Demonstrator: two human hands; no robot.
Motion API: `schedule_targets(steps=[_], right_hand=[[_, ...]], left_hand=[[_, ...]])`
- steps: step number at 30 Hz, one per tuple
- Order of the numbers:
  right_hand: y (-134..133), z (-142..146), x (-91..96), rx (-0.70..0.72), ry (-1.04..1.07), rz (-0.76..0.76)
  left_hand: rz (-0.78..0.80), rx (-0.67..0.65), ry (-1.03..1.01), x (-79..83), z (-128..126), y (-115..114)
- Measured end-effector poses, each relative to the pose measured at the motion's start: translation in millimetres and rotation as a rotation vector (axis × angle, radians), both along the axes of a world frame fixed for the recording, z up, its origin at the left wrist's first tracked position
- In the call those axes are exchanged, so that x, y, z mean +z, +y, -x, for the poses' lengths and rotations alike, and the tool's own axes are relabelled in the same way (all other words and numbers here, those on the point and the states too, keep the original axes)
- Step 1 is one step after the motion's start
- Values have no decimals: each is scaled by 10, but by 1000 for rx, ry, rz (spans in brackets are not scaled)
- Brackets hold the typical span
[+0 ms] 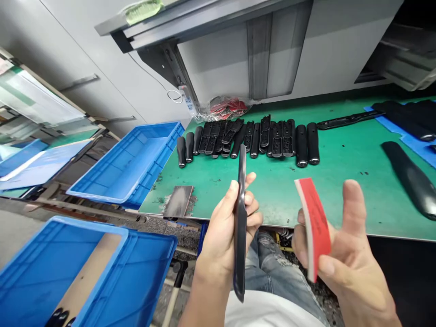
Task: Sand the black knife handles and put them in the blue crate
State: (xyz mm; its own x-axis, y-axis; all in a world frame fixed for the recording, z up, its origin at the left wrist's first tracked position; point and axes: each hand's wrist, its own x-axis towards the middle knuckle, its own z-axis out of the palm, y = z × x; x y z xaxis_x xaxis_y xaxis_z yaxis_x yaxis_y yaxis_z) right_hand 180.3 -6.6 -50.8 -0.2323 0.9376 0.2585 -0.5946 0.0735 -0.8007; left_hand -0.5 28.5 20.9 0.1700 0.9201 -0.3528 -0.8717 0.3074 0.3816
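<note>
Left hand [221, 236] curled round a black molded handle [241, 222], held on edge above the bench, leaving its long rim exposed. Right hand [344, 245] pinches a red sanding sponge [315, 227] between thumb and fingers, well clear of the handle. Similar handles [248, 141] lie side by side along a green bench mat [357, 200], apparently for easy reach. Beside the bench, a blue plastic crate [126, 163]; a lower blue crate [143, 268] shows black pieces [59, 318] at its near edge.

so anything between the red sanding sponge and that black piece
Only the fingers of the left hand, curling past the black piece on the side facing the red sanding sponge in the right hand; nothing else.
</note>
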Motion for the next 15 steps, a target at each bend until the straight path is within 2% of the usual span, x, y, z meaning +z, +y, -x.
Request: schedule_targets(steps=[3, 7, 10, 13, 15], right_hand=[[-63, -10, 34, 116, -199, -85], [-30, 53, 168, 126, -633, -300], [24, 115, 284, 133, -747, -388], [16, 141, 346, 55, -927, -486], [-16, 150, 368, -62, -1075, -600]], left_hand=[[1, -35, 74, -75, 4, 1], [-7, -125, 223, -159, 12, -40], [8, -109, 279, -175, 9, -69], [45, -73, 305, -165, -1, -77], [64, -72, 295, -162, -11, -76]])
